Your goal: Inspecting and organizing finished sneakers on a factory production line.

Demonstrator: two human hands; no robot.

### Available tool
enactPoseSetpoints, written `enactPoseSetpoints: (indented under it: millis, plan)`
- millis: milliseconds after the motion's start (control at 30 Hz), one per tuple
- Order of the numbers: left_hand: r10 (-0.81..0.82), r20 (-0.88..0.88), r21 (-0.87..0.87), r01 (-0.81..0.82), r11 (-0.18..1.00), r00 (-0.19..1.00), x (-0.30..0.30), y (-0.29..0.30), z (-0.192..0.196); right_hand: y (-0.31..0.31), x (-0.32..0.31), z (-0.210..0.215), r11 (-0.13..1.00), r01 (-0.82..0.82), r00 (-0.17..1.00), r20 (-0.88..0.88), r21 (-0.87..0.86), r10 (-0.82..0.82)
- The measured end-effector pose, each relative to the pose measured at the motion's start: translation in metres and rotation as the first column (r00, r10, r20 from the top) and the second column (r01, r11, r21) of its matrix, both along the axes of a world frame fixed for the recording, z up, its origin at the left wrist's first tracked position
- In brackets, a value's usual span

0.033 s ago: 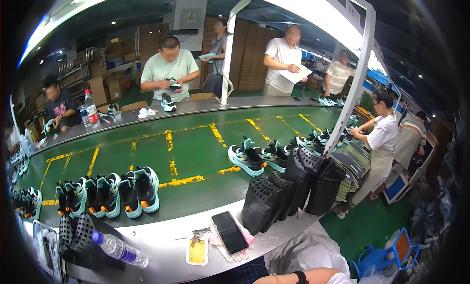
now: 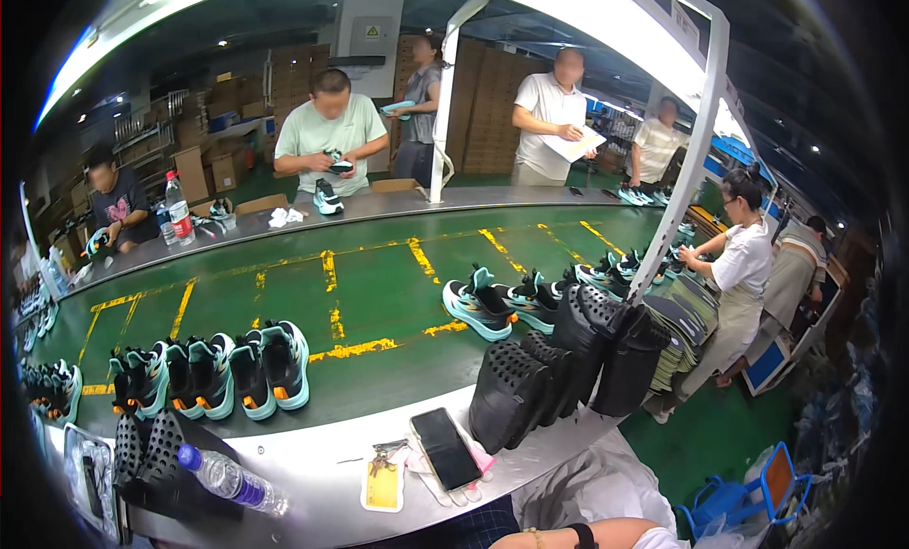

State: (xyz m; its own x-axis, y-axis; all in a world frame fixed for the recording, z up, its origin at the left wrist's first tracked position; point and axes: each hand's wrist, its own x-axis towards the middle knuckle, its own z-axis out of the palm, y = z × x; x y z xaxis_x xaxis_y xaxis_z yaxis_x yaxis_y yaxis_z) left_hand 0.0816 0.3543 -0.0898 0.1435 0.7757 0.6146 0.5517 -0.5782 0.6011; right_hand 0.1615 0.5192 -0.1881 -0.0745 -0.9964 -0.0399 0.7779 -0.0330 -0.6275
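Observation:
Neither of my hands shows. Part of my forearm lies along the lower edge, with a thin bracelet and a black band on it; its hand is out of the picture. Nearest to it on the metal ledge are a black phone, lying on a pale glove, and a yellow card with keys on top. Black perforated shoe forms stand to the right of the phone. A clear bottle with a purple cap lies on its side at the left.
Black and light-blue sneakers line the green conveyor belt, with more sneakers at the right. A white post rises beside the shoe forms. Several people work across the belt and at the right. A blue chair stands lower right.

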Motion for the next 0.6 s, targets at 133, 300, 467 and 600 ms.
enactPoseSetpoints:
  millis: [133,300,467,600]
  plan:
    - [0.04,0.018,0.02,-0.04,0.999,0.999,-0.009,0.002,0.003,0.003,-0.005,0.03,0.998,0.057,0.992,0.112,0.001,-0.057]
    - [0.039,0.174,-0.24,0.004,0.971,0.984,-0.026,0.001,0.005,0.0,-0.017,0.044,0.996,0.067,0.992,-0.101,-0.056,-0.072]
    - [0.085,0.291,-0.2,-0.027,0.979,0.953,-0.02,0.011,0.004,0.003,-0.027,0.039,0.953,0.011,0.944,-0.31,-0.303,-0.11]
    - [0.083,0.269,-0.165,-0.039,0.985,0.96,-0.016,0.017,0.008,0.002,-0.029,0.04,0.943,-0.079,0.947,-0.319,-0.323,-0.03]
